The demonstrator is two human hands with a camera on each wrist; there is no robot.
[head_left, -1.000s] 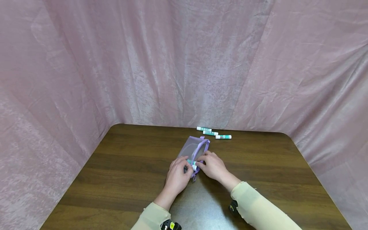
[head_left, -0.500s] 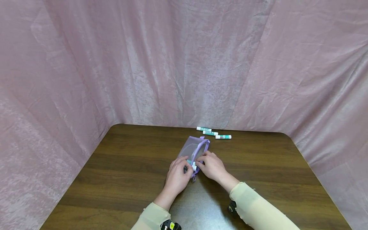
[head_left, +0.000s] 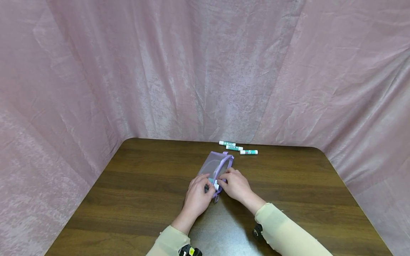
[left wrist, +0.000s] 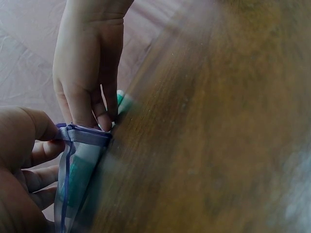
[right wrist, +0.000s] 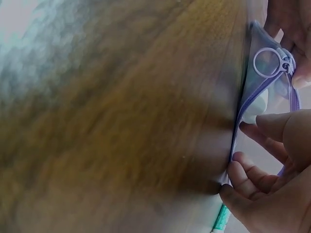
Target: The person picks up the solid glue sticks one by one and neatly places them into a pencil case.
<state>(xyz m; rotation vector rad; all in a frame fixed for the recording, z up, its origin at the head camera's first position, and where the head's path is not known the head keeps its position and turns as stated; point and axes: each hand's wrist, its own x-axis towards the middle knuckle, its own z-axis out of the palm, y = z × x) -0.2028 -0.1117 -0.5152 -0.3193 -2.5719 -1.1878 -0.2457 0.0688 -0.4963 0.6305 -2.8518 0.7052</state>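
From my remote station I observe a purple mesh pouch [head_left: 207, 165] lying on a brown wooden table [head_left: 144, 185], a white-and-green tube [head_left: 216, 186] partly visible within. The left hand [head_left: 196, 195] pinches one zipped edge; the right hand [head_left: 237, 185] touches the other. Three similar tubes [head_left: 235, 148] lie beyond, before a pink curtain [head_left: 205, 71].

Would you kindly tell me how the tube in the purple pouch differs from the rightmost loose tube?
The pouched tube sits in the purple pouch; the rightmost tube lies on the table. The pouched tube is partly hidden; the rightmost tube shows whole. Both are white and green.
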